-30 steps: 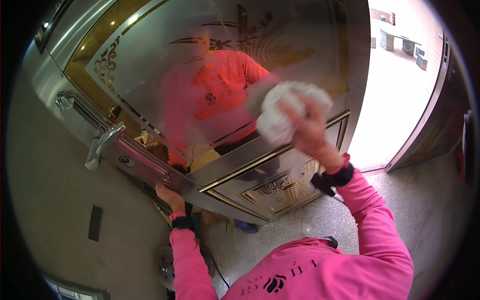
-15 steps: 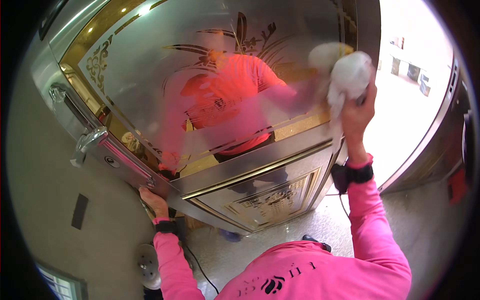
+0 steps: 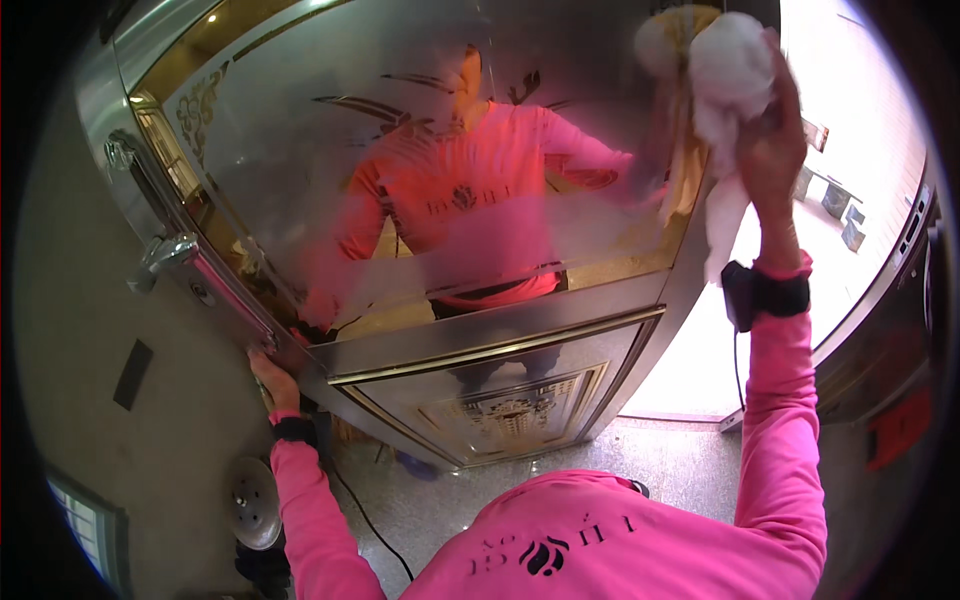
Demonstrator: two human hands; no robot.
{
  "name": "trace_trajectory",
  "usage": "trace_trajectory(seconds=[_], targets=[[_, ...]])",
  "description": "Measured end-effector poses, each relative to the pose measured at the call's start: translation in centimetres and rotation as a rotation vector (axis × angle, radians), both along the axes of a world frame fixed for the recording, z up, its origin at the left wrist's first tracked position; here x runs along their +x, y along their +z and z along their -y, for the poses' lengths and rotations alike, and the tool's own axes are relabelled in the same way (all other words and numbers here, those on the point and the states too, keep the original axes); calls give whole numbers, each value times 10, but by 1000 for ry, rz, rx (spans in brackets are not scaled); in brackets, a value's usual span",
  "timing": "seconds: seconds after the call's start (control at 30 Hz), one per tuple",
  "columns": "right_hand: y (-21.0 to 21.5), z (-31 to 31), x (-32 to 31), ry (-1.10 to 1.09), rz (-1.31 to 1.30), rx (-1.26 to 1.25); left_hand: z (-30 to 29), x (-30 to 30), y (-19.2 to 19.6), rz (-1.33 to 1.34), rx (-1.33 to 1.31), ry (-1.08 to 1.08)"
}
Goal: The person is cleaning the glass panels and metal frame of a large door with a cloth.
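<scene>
A tall metal door (image 3: 520,325) with a shiny, patterned panel (image 3: 400,180) stands in front of me, reflecting my pink sleeves and shirt. My right hand (image 3: 775,135) is closed round a bunched white cloth (image 3: 733,65), pressed against the door's upper right border. A tail of the cloth hangs below the hand. My left hand (image 3: 272,380) grips the door's left edge, below the long handle plate (image 3: 205,280); its fingers are partly hidden by the edge. Clear plastic wrap covers parts of the lever handle (image 3: 165,255).
Bright daylight fills the doorway (image 3: 690,360) on the right. A round metal disc (image 3: 253,502) stands by the left wall, near a black cable (image 3: 370,520). Something red (image 3: 900,430) sits at the far right. The speckled floor (image 3: 500,495) lies below.
My right hand has moved up and to the right along the door with the cloth. My left hand keeps its hold on the edge, while the view has shifted slightly.
</scene>
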State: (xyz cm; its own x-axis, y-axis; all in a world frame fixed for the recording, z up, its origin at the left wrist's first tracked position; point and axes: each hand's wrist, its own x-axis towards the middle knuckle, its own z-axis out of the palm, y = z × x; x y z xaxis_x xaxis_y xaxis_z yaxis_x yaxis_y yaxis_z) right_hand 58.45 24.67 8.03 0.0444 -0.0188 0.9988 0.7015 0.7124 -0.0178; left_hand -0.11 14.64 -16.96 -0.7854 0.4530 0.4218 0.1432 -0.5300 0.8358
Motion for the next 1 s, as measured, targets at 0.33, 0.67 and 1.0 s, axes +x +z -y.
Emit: trace_trajectory(seconds=[0.33,0.67,1.0], targets=[[-77,11,-28,79,1,-19,19,1,3,72,-30,45],[-142,30,-16,126,289,-156,22,-36,-15,-129,-92,10],[-90,26,-9,150,307,-90,134,37,42,-256,9,653]])
